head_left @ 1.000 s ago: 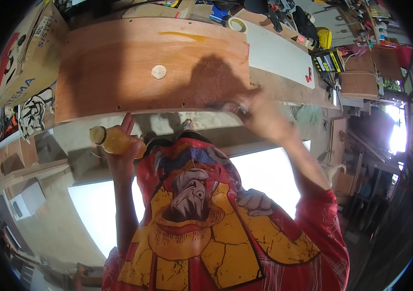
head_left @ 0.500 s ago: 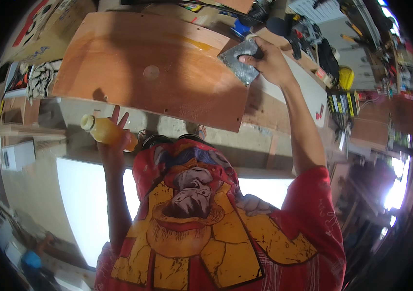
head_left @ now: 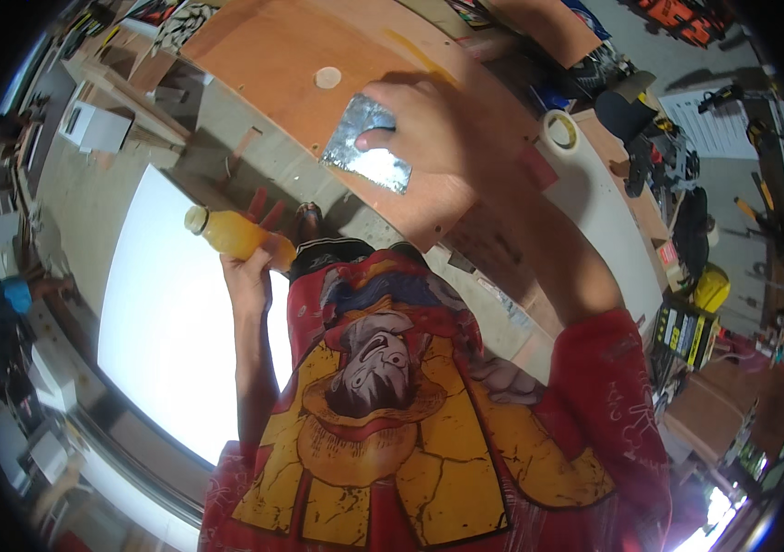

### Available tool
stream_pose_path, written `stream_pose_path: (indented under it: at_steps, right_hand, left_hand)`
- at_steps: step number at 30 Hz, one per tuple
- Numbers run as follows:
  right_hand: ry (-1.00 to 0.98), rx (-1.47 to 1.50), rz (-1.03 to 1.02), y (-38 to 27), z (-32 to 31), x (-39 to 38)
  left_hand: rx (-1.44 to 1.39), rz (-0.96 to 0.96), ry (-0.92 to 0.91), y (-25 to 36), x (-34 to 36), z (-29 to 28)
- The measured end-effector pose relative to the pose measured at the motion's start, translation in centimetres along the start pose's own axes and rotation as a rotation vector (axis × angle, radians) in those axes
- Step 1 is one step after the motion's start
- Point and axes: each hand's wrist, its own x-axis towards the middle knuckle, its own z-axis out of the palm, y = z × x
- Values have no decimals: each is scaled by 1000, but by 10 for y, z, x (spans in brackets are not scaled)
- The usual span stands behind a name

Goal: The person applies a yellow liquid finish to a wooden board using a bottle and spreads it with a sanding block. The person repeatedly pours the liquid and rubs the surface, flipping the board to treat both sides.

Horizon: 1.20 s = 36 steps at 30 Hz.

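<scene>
In my left hand (head_left: 259, 267) is a small bottle (head_left: 234, 235) of yellowish-orange liquid, tilted sideways with its uncapped neck pointing left. The thumb grips it while other fingers stretch out behind. My right hand (head_left: 420, 129) holds a flat grey metal scraper blade (head_left: 366, 152), thumb pressed on its face. That blade is over the near edge of a reddish-brown wood panel (head_left: 268, 55); I cannot tell whether it touches. On the panel are a pale round spot (head_left: 328, 77) and a wet-looking yellowish streak (head_left: 415, 52) near the far edge.
Right of the panel, a roll of tape (head_left: 559, 130) sits on a pale board (head_left: 608, 198). A bright white sheet (head_left: 167, 322) lies to my left. Tools and a dark cylinder (head_left: 627, 106) crowd the far right. Another person (head_left: 15, 322) is at the far left.
My right hand has brought the scraper from the panel's right end leftward to its near edge. My view has turned, and the tape roll has come into sight. The bottle stays in my left hand.
</scene>
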Motion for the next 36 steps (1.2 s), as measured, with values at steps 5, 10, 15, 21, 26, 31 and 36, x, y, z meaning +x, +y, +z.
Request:
stream_pose_path:
  at_steps: [5, 10, 15, 21, 26, 31, 36]
  right_hand:
    - [-99, -113, -240, 2, -16, -20]
    - [92, -144, -109, 16, -75, -27]
    - [-18, -206, -227, -38, -28, -78]
    - [99, -185, -4, -13, -62, -86]
    - [162, 22, 193, 22, -47, -44]
    - [-43, -172, -89, -9, -17, -60]
    - [90, -187, 61, -47, -58, -59]
  left_hand:
    - [37, 71, 214, 2, -60, -20]
    - [52, 85, 255, 10, -77, -24]
    - [94, 85, 155, 14, -55, -20]
    - [200, 6, 64, 17, -31, -7]
    - [96, 27, -104, -2, 12, 24]
    - [9, 18, -212, -5, 38, 32]
    - [-48, -1, -252, 3, 51, 29]
